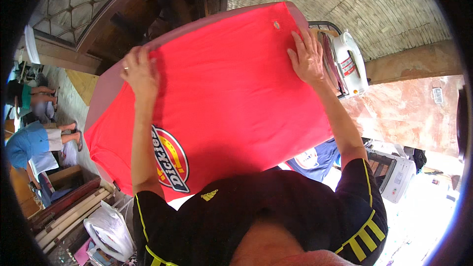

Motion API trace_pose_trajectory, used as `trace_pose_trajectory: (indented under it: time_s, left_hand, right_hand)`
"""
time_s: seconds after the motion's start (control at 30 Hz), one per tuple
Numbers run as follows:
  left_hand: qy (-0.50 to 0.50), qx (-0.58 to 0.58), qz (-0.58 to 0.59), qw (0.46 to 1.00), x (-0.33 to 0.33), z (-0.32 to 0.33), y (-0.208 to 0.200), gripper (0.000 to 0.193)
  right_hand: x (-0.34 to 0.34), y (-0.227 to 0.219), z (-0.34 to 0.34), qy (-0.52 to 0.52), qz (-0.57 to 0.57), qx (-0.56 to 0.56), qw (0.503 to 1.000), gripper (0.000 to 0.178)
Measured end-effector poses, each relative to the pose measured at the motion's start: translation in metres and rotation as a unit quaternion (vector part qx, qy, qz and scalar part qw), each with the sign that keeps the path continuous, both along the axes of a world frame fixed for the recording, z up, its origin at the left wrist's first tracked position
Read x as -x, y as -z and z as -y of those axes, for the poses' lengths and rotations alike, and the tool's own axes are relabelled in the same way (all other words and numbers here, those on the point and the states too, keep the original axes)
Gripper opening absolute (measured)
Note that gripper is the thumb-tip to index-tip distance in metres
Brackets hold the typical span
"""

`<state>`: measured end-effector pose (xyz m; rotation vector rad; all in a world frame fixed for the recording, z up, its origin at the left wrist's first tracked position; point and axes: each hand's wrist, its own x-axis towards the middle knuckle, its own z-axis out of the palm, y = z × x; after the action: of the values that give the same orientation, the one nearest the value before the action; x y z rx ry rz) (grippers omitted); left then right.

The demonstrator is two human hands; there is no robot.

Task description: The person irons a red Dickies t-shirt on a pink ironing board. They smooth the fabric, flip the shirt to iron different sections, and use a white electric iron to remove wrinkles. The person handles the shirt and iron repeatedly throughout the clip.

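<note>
Now, left hand (pixel 140 73): curled; I can't tell whether gripping
Right hand (pixel 308 59): spread, grasping nothing
Red shirt (pixel 231 88): I'd smooth evenly outward

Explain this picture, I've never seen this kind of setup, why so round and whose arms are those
There's no robot here, only a person working barehanded. The picture comes from a wide fisheye camera worn on their head, looking down, so edges bend and their own black shirt shows below. A red garment is spread over a mauve ironing board. The left hand is curled at the garment's far edge; I can't tell whether it grips. The right hand rests on the garment with fingers spread, holding nothing. To its right is a white iron.
</note>
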<state>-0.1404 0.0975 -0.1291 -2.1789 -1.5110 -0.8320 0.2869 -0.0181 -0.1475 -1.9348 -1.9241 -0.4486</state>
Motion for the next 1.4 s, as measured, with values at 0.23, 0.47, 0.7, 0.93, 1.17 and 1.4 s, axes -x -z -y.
trace_pose_trajectory:
  time_s: [0.23, 0.47, 0.7, 0.93, 1.17, 1.4]
  left_hand:
    - [0.088, 0.183, -0.087, 0.975, -0.086, 0.044, 0.017, 0.076]
    - [0.042, 0.172, -0.107, 0.978, -0.106, 0.040, 0.030, 0.081]
    - [0.039, 0.157, -0.112, 0.981, -0.150, 0.022, 0.036, 0.081]
    - [0.054, 0.122, -0.110, 0.985, -0.153, 0.024, 0.046, 0.081]
    - [0.198, 0.176, -0.090, 0.960, -0.233, 0.172, 0.039, 0.086]
    - [0.329, 0.291, 0.007, 0.898, -0.199, 0.268, 0.029, 0.079]
  right_hand:
    - [0.035, 0.007, -0.083, -0.174, 0.017, 0.000, 0.985, 0.057]
    - [-0.013, -0.004, -0.109, -0.043, -0.052, 0.053, 0.996, 0.056]
    - [0.053, 0.006, -0.026, -0.030, 0.042, 0.108, 0.993, 0.065]
    - [-0.009, 0.018, 0.083, -0.066, -0.061, 0.058, 0.994, 0.062]
    - [-0.025, 0.024, 0.072, -0.026, -0.044, 0.042, 0.998, 0.061]
    - [-0.007, 0.012, 0.084, -0.037, -0.021, 0.052, 0.998, 0.058]
